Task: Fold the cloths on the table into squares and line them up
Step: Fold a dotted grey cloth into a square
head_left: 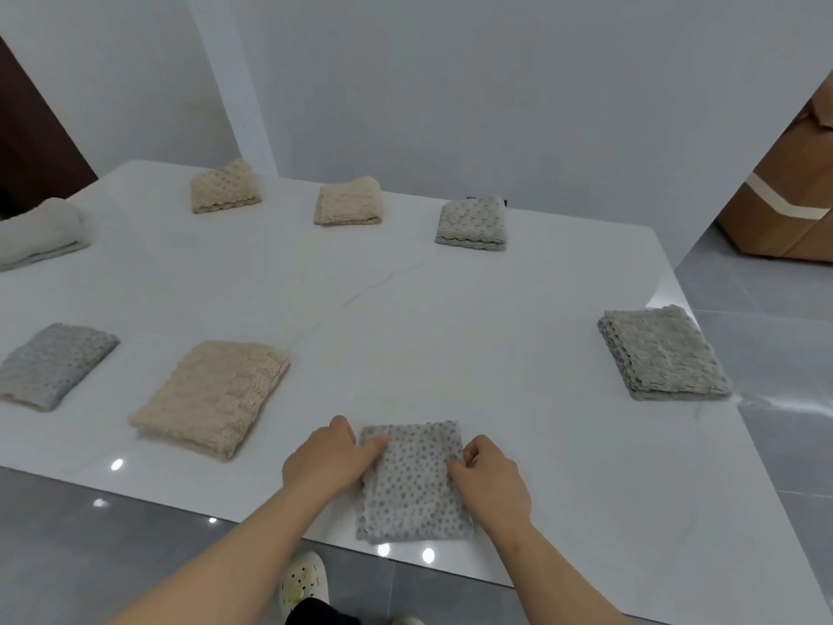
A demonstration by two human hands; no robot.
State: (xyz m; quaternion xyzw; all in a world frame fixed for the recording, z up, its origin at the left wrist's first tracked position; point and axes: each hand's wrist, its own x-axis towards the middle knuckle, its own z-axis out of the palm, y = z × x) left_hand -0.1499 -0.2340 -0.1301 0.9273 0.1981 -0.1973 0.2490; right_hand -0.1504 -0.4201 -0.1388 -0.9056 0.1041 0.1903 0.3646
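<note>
Seven folded cloths already lie along the counter's (405, 309) far and side edges. Eighth, a dotted grey cloth (412, 484), sits at the near edge, folded to a rectangle; left hand (329, 457) and right hand (489, 478) fingers pinch its sides. Probably one fold left, then alignment.

place: plain indoor room | cues: white table (450, 309), grey tiled floor (766, 354), cardboard box (775, 209)
</note>
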